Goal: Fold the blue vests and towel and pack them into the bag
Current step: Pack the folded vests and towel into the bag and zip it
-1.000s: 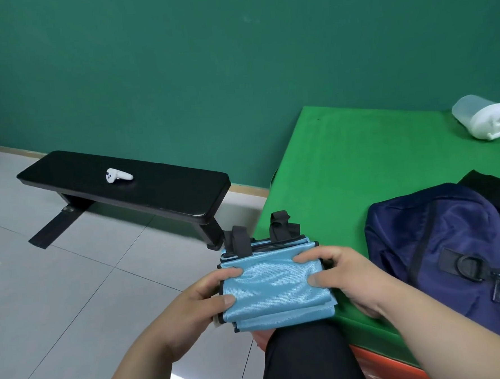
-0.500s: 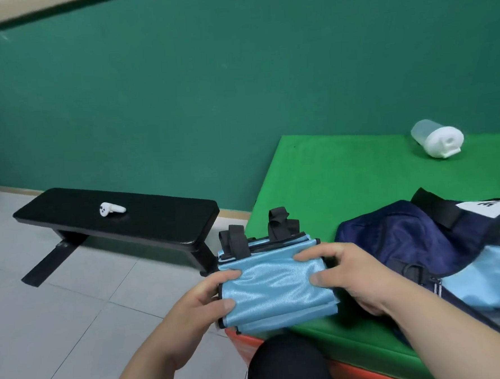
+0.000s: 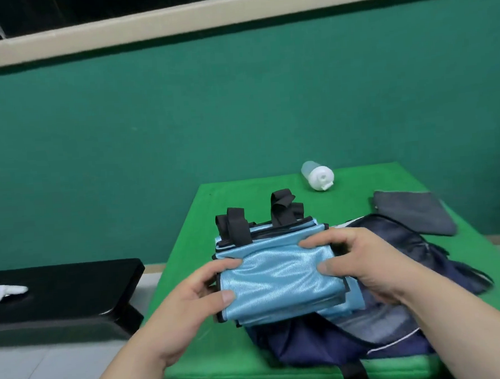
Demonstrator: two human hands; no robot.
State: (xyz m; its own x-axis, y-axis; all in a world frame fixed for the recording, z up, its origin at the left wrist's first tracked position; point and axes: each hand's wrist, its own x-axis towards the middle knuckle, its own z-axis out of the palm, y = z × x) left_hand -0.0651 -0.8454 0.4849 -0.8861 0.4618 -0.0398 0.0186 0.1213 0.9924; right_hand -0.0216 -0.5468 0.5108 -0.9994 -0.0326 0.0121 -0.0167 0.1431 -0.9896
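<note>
The folded stack of shiny light-blue vests with black straps hangs just above the open navy fabric bag on the green worktop. The fingers of the left hand and right hand grip its ends. Folding looks done. Packing remains, and so does the flat grey cloth beyond, perhaps the towel.

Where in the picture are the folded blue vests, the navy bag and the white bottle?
folded blue vests [image 3: 280, 278], head view, centre of the shiny top panel.
navy bag [image 3: 325, 345], head view, front wall below the opening.
white bottle [image 3: 319, 177], head view, its white lid end.
</note>
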